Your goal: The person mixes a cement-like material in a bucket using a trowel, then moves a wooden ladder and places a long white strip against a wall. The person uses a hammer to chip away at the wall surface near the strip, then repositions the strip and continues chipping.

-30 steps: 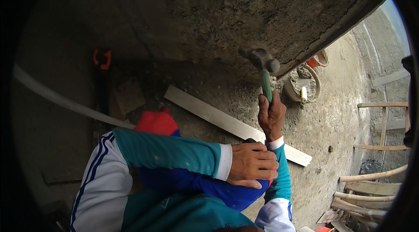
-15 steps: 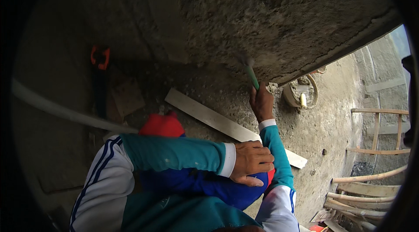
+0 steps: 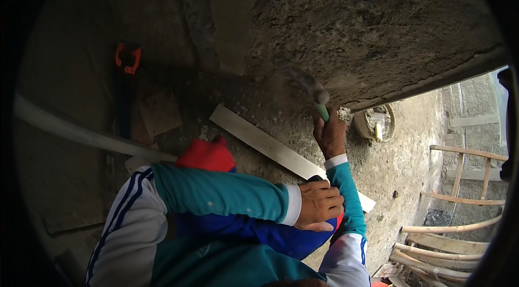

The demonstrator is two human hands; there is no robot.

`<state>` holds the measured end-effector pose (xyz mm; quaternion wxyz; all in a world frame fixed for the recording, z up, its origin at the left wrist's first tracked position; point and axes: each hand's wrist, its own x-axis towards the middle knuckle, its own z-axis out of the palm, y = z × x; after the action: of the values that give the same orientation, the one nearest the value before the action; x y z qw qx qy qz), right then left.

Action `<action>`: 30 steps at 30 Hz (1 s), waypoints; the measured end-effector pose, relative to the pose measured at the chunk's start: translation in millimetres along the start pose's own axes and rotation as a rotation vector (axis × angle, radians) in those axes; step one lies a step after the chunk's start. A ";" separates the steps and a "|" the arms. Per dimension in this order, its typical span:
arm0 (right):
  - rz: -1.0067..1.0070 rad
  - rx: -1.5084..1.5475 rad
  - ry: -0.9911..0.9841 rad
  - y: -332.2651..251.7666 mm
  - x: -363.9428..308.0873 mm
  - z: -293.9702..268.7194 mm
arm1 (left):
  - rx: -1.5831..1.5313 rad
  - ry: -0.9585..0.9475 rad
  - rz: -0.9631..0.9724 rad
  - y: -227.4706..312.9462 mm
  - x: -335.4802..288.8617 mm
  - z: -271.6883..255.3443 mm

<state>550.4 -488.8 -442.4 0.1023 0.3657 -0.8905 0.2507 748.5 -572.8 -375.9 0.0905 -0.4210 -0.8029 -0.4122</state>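
the right hand (image 3: pixel 330 137) grips a hammer (image 3: pixel 311 92) whose blurred handle slants up-left to the concrete slab (image 3: pixel 378 27), while the left hand (image 3: pixel 319 205) rests curled on the knee (image 3: pixel 254 233), farther off.

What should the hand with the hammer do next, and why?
Probably draw the hammer back for another swing. The right hand grips its green handle with the blurred head up against the rough concrete wall, and dust hangs at that spot. The left hand rests on the blue-clad knee.
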 end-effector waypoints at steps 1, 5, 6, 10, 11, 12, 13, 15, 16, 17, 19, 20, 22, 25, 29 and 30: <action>0.027 -0.012 0.014 -0.9 0.8 0.6 | 0.003 -0.011 -0.001 0.4 -0.4 0.0; 0.026 -0.156 0.025 -2.5 2.5 2.0 | 0.017 -0.005 -0.002 -1.7 -1.8 -1.4; 0.024 -0.090 0.056 -1.9 2.6 1.9 | 0.021 -0.019 -0.003 -2.3 -2.2 -1.5; 0.048 0.002 0.046 5.3 1.8 -2.7 | 0.003 -0.031 -0.028 -1.0 -4.4 -2.4; 0.058 -0.058 0.038 7.3 1.1 -3.4 | 0.000 -0.052 -0.024 -0.8 -4.3 -3.0; 0.051 -0.094 0.023 9.3 -0.3 -3.1 | 0.006 -0.030 -0.003 -0.2 -4.6 -3.3; 0.030 -0.148 0.084 11.2 -0.9 -1.4 | 0.018 -0.022 -0.005 0.4 -4.5 -3.4; 0.039 -0.058 -0.022 12.8 -6.2 5.2 | 0.010 -0.045 -0.029 2.3 -5.0 -2.8; 0.052 -0.050 -0.044 11.0 -9.8 12.1 | 0.001 -0.027 -0.032 3.0 -5.3 -3.1; 0.078 -0.027 -0.129 11.3 -10.4 18.5 | 0.000 -0.037 -0.025 3.3 -5.8 -3.1; 0.054 -0.193 -0.145 10.4 -10.6 32.3 | 0.024 -0.036 -0.020 3.6 -7.2 -4.2; 0.025 -0.236 -0.142 9.6 -9.4 38.2 | 0.045 -0.001 -0.003 4.3 -8.1 -5.0; 0.032 -0.315 -0.191 6.9 -9.1 46.8 | 0.067 -0.010 -0.022 5.4 -10.5 -5.7; -0.025 -0.125 -0.195 1.8 -2.5 48.6 | 0.061 -0.017 -0.041 4.9 -13.0 -7.0; -0.042 -0.205 -0.044 -10.6 12.1 31.0 | 0.028 -0.066 -0.045 -0.1 -11.8 -10.6; 0.028 -0.152 -0.100 -14.8 14.2 23.5 | 0.032 -0.064 -0.048 -1.6 -10.6 -11.3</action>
<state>550.7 -518.5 -451.9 0.0815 0.3564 -0.9160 0.1650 751.7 -588.0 -374.7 0.0617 -0.4133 -0.8216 -0.3878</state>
